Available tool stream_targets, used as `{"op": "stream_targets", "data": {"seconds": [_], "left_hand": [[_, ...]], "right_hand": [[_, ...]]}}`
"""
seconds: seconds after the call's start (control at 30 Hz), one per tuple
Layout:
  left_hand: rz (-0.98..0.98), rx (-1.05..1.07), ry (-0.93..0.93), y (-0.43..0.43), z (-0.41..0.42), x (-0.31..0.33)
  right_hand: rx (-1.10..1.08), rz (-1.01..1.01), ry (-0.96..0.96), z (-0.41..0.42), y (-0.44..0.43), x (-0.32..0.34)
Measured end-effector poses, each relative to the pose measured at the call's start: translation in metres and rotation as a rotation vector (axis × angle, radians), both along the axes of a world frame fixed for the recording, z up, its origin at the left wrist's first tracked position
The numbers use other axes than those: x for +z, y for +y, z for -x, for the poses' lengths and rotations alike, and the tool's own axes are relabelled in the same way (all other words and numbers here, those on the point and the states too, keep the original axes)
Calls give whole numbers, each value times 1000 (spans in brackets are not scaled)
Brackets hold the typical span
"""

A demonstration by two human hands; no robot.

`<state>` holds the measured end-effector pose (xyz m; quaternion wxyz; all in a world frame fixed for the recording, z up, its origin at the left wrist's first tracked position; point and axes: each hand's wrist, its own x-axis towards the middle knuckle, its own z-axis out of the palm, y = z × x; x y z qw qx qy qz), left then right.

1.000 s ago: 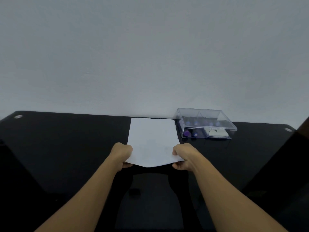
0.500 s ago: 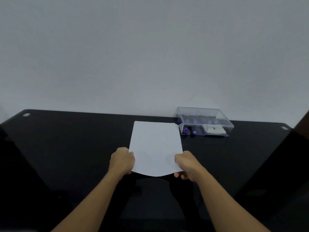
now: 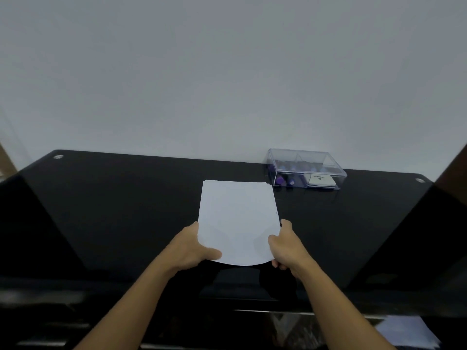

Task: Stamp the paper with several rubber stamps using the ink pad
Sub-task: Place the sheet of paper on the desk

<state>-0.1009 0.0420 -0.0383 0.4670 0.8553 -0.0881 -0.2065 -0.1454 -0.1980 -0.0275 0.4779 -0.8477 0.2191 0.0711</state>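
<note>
- White paper lies on the black counter, its near edge bowed.
- Left hand pinches the near left corner; right hand grips the near right edge.
- Beyond, a clear plastic box holds purple stamps and an ink pad.

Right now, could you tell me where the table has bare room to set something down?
Widest: the table left of the paper, out to its left edge. Also the patch right of the paper, in front of the box. Crowded: the box nearly meets the paper's far right corner, and the left hand and right hand grip its near corners.
</note>
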Motion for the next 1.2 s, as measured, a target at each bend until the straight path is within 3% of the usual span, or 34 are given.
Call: {"op": "stream_targets", "data": {"seconds": [0.33, 0.57, 0.77, 0.9, 1.2], "left_hand": [[-342, -214, -49, 30, 20, -15], [-277, -183, -109, 34, 32, -9], [-336, -98, -176, 34, 37, -9], [-392, -85, -178, 34, 39, -7], [-424, -78, -191, 34, 45, 1]], "right_hand": [[15, -50, -53, 44, 10, -2], [121, -10, -1, 58, 4, 9], [416, 61, 89, 67, -3, 26], [397, 268, 86, 67, -7, 10], [349, 348, 111, 70, -8, 7]]}}
